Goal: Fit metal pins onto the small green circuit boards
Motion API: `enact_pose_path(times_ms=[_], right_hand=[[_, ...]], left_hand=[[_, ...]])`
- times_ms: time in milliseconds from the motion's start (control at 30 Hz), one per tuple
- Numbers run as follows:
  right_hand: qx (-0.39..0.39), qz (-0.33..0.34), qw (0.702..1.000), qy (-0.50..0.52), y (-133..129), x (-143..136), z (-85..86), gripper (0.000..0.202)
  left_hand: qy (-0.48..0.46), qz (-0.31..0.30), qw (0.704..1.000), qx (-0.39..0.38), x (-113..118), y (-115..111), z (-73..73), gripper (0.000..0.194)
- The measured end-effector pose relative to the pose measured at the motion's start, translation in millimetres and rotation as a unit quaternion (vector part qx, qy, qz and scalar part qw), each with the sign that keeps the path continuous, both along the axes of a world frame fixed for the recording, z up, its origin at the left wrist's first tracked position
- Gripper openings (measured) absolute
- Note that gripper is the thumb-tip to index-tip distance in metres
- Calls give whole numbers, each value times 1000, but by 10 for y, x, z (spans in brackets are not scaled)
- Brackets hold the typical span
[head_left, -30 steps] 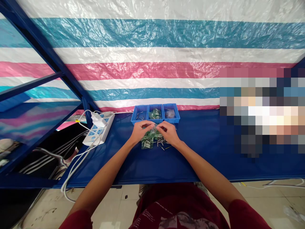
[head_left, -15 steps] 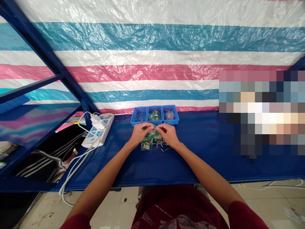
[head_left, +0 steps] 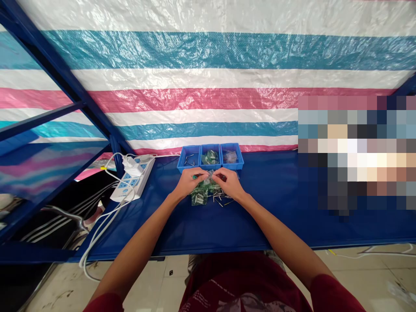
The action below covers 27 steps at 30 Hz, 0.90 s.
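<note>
Between my two hands is a small clear plastic bag point(head_left: 210, 174), pinched at its top from both sides. My left hand point(head_left: 191, 181) is closed on its left edge, fingertips pressed together. On the right edge, my right hand point(head_left: 228, 182) has a similar pinch. What the bag contains is too small to tell. Just below lie greenish plastic bags point(head_left: 199, 197) with small light metal-looking pieces inside. Beside them, under my right hand, is a loose pile of thin metal pins point(head_left: 221, 199). My fingers partly cover these things.
Behind my hands stand three joined blue bins: the left bin point(head_left: 188, 159) with a few thin pieces, the middle with green bags, the right with clear bags. A white power strip point(head_left: 134, 178) with trailing cables lies left. A blurred block covers the right side.
My hands have drawn slightly apart at the clear bag, and more of it shows between the fingertips. The bins, green bags and pins stay in place.
</note>
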State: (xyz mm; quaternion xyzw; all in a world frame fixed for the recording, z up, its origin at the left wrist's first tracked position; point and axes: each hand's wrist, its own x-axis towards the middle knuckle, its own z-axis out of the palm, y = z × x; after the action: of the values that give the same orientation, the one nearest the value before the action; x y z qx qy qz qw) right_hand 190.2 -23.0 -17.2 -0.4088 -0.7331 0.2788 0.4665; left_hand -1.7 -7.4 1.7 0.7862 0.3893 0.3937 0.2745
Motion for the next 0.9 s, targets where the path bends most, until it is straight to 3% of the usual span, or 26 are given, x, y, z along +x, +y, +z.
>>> enact_pose_path(times_ms=[133, 267, 367, 433, 533, 667, 800, 900], right_hand=[[-76, 66, 995, 17, 3, 34, 22, 22], [-187, 140, 971, 47, 46, 77, 22, 21], [-258, 73, 942, 202, 106, 110, 41, 22], [-296, 0, 898, 325, 143, 137, 69, 23], [-344, -52, 858, 377, 167, 169, 109, 25], [-304, -76, 889, 333, 146, 150, 98, 21], [-202, -90, 944, 244, 120, 104, 27, 20], [-151, -105, 969, 164, 113, 91, -22, 19]], left_hand=[[-33, 40, 999, -17, 8, -24, 23, 31], [-82, 107, 991, 9, -10, -16, 29, 32], [-95, 132, 986, 28, -28, 3, 19, 30], [-88, 136, 986, 38, -28, 8, 11, 29], [-61, 139, 986, 62, -21, 5, 4, 29], [17, 124, 986, 111, -25, 10, -12, 31], [150, 47, 974, 161, -30, 54, -81, 31], [221, -8, 960, 174, -26, 88, -148, 27]])
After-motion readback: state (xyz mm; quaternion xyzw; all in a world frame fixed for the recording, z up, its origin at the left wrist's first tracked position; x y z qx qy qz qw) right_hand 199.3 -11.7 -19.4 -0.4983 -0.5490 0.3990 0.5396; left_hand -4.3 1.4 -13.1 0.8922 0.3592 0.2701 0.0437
